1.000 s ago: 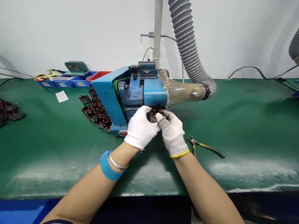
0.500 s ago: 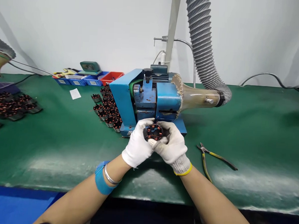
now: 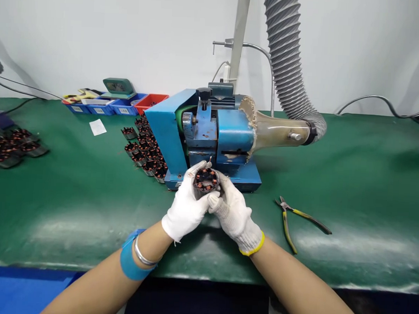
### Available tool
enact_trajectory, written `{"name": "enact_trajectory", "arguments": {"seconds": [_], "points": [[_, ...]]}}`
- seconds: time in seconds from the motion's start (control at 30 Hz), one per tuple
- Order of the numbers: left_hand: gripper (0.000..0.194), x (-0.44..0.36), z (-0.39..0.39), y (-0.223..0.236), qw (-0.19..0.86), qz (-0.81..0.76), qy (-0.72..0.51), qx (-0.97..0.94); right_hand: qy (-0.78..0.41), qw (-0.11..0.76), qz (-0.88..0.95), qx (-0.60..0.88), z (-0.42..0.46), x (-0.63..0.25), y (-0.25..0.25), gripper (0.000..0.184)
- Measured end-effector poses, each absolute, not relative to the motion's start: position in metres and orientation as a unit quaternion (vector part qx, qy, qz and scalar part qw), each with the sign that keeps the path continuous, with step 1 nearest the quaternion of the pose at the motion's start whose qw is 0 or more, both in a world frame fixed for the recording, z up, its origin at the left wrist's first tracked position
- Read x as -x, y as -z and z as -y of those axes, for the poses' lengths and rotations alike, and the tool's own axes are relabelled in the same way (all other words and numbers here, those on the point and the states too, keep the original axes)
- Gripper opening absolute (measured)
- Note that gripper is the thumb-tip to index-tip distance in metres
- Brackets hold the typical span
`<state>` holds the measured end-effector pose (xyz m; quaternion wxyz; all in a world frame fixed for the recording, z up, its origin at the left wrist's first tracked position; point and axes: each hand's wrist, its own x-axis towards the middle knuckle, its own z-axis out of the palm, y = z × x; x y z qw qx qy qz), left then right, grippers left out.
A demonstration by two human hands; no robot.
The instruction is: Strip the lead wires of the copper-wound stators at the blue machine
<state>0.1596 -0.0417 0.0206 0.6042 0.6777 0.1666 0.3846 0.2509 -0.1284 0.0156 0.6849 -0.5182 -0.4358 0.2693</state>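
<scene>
Both of my hands wear white knit gloves and together grip a small round stator [image 3: 206, 179] with copper windings. My left hand [image 3: 185, 205] wraps its left side, my right hand [image 3: 233, 211] its right side and bottom. The part is held just in front of a blue bench machine [image 3: 210, 133], close to its lower front opening. A thin wire lead sticks up from the stator's top. My left wrist carries a blue strap and a metal bangle.
A grey ribbed extraction hose [image 3: 291, 63] joins the machine through a clear funnel. Several wound stators [image 3: 145, 149] lie in rows to the machine's left, more at far left [image 3: 10, 142]. Yellow-handled pliers [image 3: 297, 218] rest on the green mat at right. Blue and red bins [image 3: 117, 105] line the back wall.
My hands drew the stator back from the machine's front and tilted it so that its wound face points up at me. The camera view shifted slightly.
</scene>
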Motion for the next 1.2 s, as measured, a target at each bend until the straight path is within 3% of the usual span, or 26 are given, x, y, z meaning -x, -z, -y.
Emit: {"name": "enact_trajectory", "arguments": {"seconds": [0.13,0.3,0.6,0.8,0.97,1.1,1.2], "points": [[0.064,-0.159,0.038,-0.016,0.501,-0.161,-0.379,-0.761,-0.24,0.714,0.38,0.538,0.127,-0.251,-0.014,0.094],[0.061,-0.172,0.038,-0.02,0.515,-0.163,-0.37,-0.756,-0.202,0.704,0.351,0.584,0.124,-0.263,-0.02,0.062],[0.054,-0.202,0.043,-0.038,0.439,-0.269,-0.428,-0.743,-0.169,0.741,0.281,0.586,0.118,-0.286,-0.045,0.054],[0.05,-0.212,0.044,-0.049,0.469,-0.265,-0.423,-0.728,-0.137,0.719,0.282,0.621,0.117,-0.296,-0.054,0.045],[0.052,-0.201,0.043,-0.037,0.425,-0.22,-0.432,-0.765,-0.145,0.728,0.314,0.592,0.122,-0.29,-0.04,0.055],[0.054,-0.181,0.04,-0.027,0.344,-0.167,-0.44,-0.812,-0.17,0.688,0.435,0.555,0.13,-0.281,-0.029,0.064],[0.051,-0.173,0.037,-0.023,0.316,-0.168,-0.466,-0.809,-0.125,0.644,0.519,0.547,0.136,-0.279,-0.03,0.046]]}}
